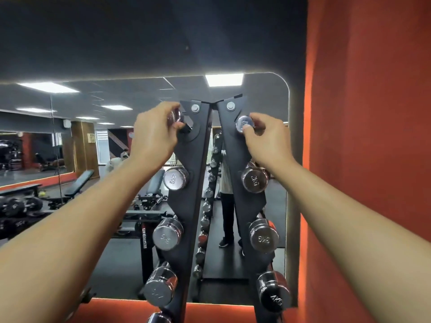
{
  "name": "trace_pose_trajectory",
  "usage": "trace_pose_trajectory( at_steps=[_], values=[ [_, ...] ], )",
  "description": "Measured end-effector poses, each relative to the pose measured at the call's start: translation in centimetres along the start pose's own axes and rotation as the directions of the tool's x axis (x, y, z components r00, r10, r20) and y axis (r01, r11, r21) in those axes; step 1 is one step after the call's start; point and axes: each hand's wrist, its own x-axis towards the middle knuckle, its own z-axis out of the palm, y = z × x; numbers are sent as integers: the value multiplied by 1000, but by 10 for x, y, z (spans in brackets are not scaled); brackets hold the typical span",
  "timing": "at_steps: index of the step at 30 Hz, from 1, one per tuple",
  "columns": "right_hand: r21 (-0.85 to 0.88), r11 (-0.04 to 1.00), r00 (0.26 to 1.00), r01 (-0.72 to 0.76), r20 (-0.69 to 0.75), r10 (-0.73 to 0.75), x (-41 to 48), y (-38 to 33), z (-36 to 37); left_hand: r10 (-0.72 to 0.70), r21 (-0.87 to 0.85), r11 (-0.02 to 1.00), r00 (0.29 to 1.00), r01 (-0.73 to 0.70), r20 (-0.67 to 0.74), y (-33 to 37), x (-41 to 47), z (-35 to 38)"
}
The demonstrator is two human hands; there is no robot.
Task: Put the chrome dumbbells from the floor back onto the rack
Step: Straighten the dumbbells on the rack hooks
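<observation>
A black A-frame dumbbell rack point(193, 201) stands in front of me against a wall mirror. My left hand point(154, 134) grips a small chrome dumbbell point(175, 116) at the top slot of the rack's left upright. My right hand point(268, 136) grips another small chrome dumbbell point(243, 123) at the top slot of the right upright. Below them, chrome dumbbells fill the lower slots on both sides, such as a 2 kg one point(175, 178) on the left and a 2 kg one point(254, 180) on the right. The floor below is out of view.
The mirror point(275, 206) behind the rack reflects gym benches, black dumbbells and a standing person. An orange wall point(368, 136) is close on the right. An orange ledge point(116, 311) runs under the mirror.
</observation>
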Motion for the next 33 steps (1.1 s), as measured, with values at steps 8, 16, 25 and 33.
trace_pose_trajectory(
  at_steps=[8, 16, 25, 33],
  values=[
    [-14, 1000, 997, -1, -79, 0, 5, -3, 20, 177, 173, 964, 972, -203, 155, -5, 11, 4],
    [-161, 987, 993, 27, -113, -46, 7, 6, 25, 143, 132, 977, 973, -168, 182, -11, -6, 24],
    [-138, 989, 989, 57, -130, -75, 9, 8, 24, 216, 95, 973, 974, -210, -62, -28, -23, 55],
    [-146, 988, 994, 45, -96, -59, 8, 2, 17, 171, 10, 985, 980, -171, -105, -25, -8, 59]
  ],
)
